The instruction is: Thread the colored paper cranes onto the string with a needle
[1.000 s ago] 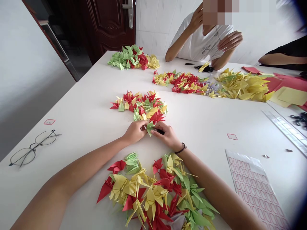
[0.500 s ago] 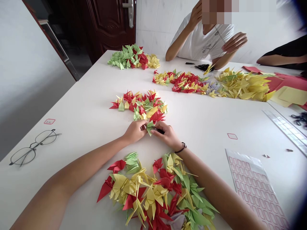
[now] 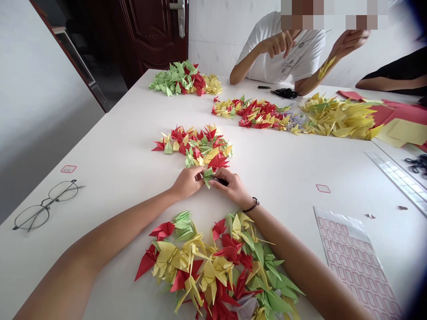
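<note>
Near the middle of the table, my left hand is closed, its fingertips pinching a green paper crane. My right hand is wrapped round a slim black object whose tip meets the crane; its kind is mostly hidden by my fingers. Just beyond both hands lies a bunch of red, yellow and green folded cranes. A larger loose heap of paper cranes spreads between my forearms, close to me.
Eyeglasses lie at left. A sheet of red-framed labels and a clear ruler are at right. More crane piles line the far side, where a person in a white shirt sits. Red paper lies far right.
My hands and the green crane stay almost still. Across the table, the person's hands have shifted, and a yellow crane near the table there now hangs higher, by the person's forearm.
</note>
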The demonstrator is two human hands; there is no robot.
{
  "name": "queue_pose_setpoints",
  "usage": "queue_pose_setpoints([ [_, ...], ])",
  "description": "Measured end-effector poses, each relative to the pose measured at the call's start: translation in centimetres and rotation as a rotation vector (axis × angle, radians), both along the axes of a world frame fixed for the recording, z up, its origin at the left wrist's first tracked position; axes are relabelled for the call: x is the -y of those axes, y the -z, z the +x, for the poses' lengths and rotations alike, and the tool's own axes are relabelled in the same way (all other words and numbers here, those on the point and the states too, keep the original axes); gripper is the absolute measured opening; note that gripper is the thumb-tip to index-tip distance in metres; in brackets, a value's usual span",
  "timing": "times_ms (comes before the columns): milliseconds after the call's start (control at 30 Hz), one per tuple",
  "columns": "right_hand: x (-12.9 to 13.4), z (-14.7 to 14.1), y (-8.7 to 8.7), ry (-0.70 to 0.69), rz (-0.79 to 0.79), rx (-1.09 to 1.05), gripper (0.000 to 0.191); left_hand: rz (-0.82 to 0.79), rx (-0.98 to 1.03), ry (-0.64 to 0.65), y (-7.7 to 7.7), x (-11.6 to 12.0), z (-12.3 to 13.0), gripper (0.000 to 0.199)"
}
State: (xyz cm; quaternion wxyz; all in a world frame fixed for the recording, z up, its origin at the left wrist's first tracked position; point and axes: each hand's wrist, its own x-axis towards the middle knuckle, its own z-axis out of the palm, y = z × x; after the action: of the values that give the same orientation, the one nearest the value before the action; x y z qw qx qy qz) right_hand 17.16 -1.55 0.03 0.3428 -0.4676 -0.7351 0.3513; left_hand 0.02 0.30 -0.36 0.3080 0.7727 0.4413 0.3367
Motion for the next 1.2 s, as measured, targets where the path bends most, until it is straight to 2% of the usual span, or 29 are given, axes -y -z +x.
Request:
queue_pose_setpoints([
  [767, 0.04, -0.06, -0.15, 0.002, -0.003, -0.004, 0.029, -0.007, 0.005, 0.016, -0.19, 0.10, 0.02, 0.012],
  [1000, 0.07, -0.05, -0.20, 0.010, -0.005, -0.035, 0.028, -0.098, 0.072, -0.011, -0.40, 0.06, 0.06, 0.006],
  [1200, 0.10, -0.01, 0.00, 0.014, 0.034, -0.094, 0.031, -0.187, 0.156, -0.023, -0.71, -0.02, 0.00, 0.012],
])
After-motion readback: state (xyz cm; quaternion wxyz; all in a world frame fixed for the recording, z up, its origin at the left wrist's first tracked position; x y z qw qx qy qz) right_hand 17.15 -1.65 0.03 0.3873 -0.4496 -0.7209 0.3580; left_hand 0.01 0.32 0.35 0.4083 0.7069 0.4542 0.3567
